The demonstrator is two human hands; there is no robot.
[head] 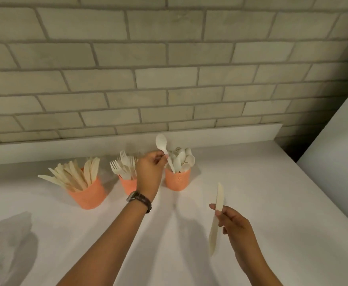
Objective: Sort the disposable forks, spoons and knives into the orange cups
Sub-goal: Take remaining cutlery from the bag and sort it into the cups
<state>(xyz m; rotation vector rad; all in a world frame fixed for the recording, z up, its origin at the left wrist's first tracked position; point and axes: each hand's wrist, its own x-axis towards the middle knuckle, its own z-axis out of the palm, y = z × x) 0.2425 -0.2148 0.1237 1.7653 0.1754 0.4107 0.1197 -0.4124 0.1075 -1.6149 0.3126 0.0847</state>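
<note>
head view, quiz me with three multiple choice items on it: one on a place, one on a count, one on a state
1. Which orange cup holds the knives? A the left one B the middle one C the right one
2. How many orange cups stand on the counter? A two B three C four
3. What is the right hand doing? A resting open B pinching a fork C gripping a knife
Answers: 1 A, the blades fan from the left cup. 2 B, left cup, middle cup and right cup. 3 C, its curled fingers hold a single knife.
</note>
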